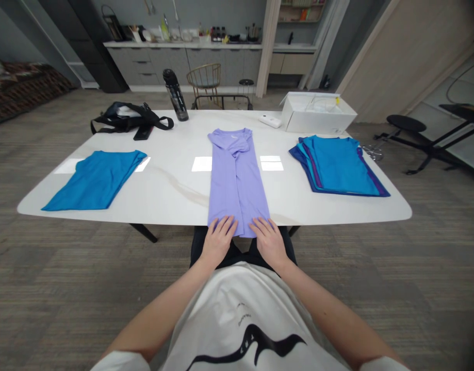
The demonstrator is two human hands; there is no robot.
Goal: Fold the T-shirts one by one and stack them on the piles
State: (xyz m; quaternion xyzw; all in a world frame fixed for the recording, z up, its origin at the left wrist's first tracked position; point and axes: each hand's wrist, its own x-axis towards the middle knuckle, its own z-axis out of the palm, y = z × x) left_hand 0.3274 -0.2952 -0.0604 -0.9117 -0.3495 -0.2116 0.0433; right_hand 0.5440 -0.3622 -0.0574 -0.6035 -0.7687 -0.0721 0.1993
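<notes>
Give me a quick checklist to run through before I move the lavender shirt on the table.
Left hand on the lavender shirt: ok, resting flat on its near end.
Right hand on the shirt: ok, also flat on the near end.
Shirt's far end lying smooth: not ok, cloth is bunched near the collar.
Near end within the table edge: not ok, it appears to run past the edge.
Blue shirt apart from the lavender shirt: ok, bare tabletop lies between them.
Blue stack squared: not ok, its layers are staggered.
</notes>
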